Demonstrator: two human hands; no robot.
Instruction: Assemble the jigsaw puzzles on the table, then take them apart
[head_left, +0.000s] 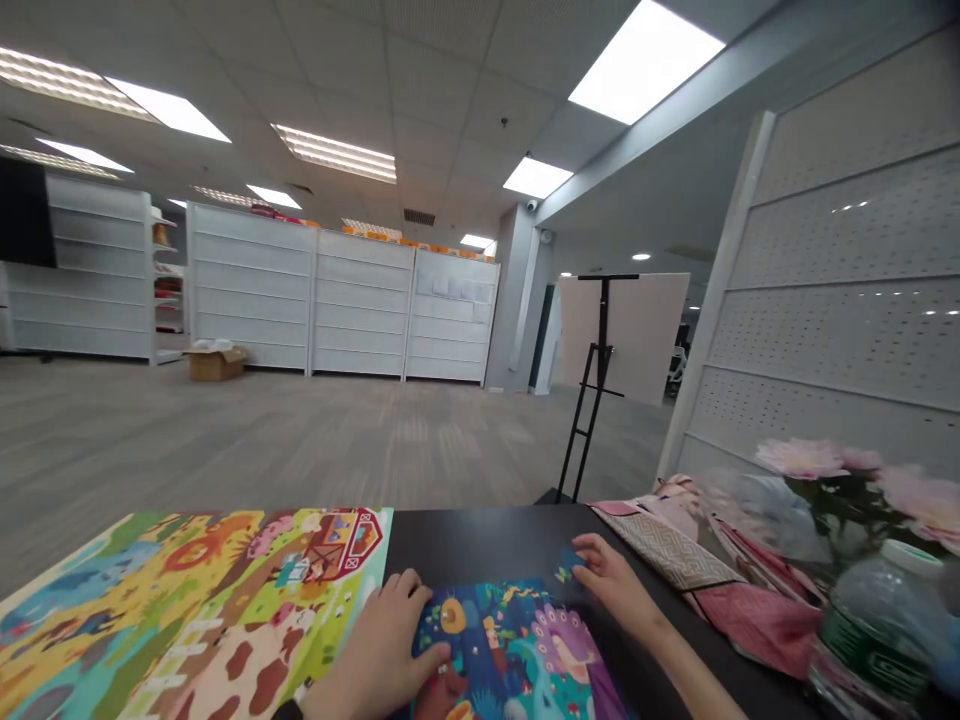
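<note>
A dark blue illustrated jigsaw puzzle [499, 640] lies on the black table [465, 540] in front of me, with a purple peacock-like figure at its right. My left hand [390, 640] rests with its fingers apart on the puzzle's left edge, its thumb over the picture. Just off the puzzle's upper right corner, my right hand [600, 575] pinches a small dark blue puzzle piece [564, 572] between thumb and fingers. Its exact outline blends into the dark table. To the left lies a bright farm-animal picture sheet [225, 610], partly behind my left hand.
At the right edge of the table are a pink and beige fabric bundle [750, 590], a clear bottle with a green label [874, 640] and pink flowers [806, 460]. Beyond stand a black easel [589, 400], white shelving [360, 305] and a cardboard box [215, 364].
</note>
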